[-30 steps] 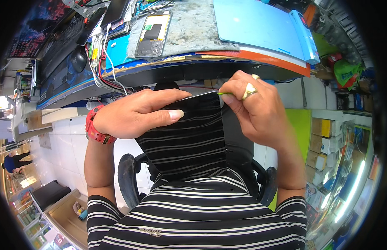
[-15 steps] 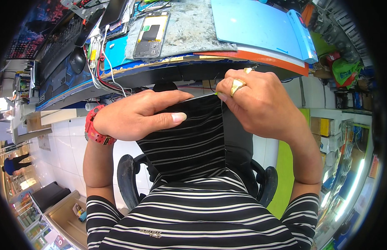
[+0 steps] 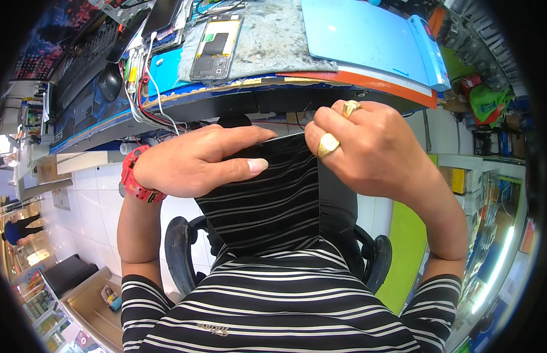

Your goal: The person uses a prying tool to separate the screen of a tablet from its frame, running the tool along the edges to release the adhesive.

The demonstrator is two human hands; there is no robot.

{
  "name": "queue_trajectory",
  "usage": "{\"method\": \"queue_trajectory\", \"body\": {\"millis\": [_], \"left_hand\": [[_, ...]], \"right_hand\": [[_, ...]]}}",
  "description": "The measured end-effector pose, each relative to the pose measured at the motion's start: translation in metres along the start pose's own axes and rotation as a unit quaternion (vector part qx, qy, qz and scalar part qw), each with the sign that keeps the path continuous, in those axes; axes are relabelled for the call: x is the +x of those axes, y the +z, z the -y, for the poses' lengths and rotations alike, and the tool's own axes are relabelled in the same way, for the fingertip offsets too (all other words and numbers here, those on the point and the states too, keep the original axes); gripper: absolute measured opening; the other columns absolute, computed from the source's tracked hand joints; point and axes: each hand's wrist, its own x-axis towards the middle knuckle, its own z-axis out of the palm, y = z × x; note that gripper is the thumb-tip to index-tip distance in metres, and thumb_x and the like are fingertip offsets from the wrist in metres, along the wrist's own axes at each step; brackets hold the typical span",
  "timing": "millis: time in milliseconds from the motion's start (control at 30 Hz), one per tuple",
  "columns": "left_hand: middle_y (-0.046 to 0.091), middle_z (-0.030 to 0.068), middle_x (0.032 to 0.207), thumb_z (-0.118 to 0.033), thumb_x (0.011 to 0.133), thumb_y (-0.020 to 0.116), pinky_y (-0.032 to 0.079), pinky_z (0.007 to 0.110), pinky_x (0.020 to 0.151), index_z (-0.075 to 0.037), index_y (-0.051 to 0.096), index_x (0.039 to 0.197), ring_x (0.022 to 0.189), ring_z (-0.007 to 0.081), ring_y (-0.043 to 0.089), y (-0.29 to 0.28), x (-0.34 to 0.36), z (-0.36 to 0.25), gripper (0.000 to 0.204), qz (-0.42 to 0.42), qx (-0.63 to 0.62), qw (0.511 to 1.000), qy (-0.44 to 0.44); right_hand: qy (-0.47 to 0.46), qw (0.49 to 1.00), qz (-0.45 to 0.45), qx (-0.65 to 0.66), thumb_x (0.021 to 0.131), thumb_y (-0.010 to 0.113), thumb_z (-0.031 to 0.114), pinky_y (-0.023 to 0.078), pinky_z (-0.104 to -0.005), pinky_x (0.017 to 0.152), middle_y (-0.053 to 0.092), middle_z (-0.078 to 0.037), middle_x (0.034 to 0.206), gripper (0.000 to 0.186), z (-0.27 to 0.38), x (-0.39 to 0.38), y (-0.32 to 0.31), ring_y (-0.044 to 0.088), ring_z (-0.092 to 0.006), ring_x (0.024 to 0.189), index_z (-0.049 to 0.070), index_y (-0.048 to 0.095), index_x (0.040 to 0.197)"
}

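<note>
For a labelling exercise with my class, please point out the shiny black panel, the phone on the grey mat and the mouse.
Shiny black panel (image 3: 267, 200): head view, middle of its face.
Phone (image 3: 217, 48): head view, middle of its upward side.
Mouse (image 3: 110, 85): head view, its top.

I observe the left forearm (image 3: 139, 235) directed forward, at twelve o'clock. The left grip (image 3: 182, 166) is set back uppermost, index finger (image 3: 241, 139) and thumb (image 3: 241, 170) extended toward three o'clock, tips parted. The right forearm (image 3: 441, 209) angles toward eleven o'clock; the right grip (image 3: 367, 147) shows knuckles uppermost, fingers (image 3: 329, 123) curled inward, fingertips hidden.
</note>
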Motion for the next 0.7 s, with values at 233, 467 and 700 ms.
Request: {"method": "queue_trajectory", "body": {"millis": [233,467,700], "left_hand": [[0.075,0.0213,0.103,-0.027,0.109,0.061,0.057,0.038,0.078,0.009,0.051,0.147,0.086,0.0294,0.074,0.001,0.000,-0.006,0.053,0.013,0.052,0.998,-0.038],[0.076,0.0222,0.107,-0.025,0.109,0.061,0.058,0.039,0.079,0.008,0.053,0.146,0.090,0.0312,0.076,0.004,0.005,-0.007,0.050,0.020,0.071,0.997,-0.031],[0.077,0.0218,0.104,-0.026,0.109,0.061,0.058,0.039,0.078,0.006,0.053,0.146,0.088,0.0309,0.076,0.004,0.008,-0.005,0.050,0.038,0.051,0.998,-0.018]], "right_hand": [[-0.029,0.999,-0.013,-0.013,0.081,0.072,0.012,0.050,-0.0337,0.054,0.058,-0.003,0.081,0.015,-0.003,-0.006,0.006,0.062,-0.0169,0.062,0.004,0.067,0.094],[0.008,0.997,-0.011,0.074,0.082,0.072,0.009,0.051,-0.0347,0.054,0.059,-0.005,0.079,0.011,-0.007,-0.014,0.010,0.064,-0.0210,0.062,0.003,0.070,0.091],[0.073,0.982,0.022,0.170,0.075,0.069,-0.001,0.053,-0.0400,0.058,0.060,-0.008,0.075,0.016,-0.010,-0.018,0.010,0.066,-0.0290,0.066,0.002,0.070,0.090]]}}
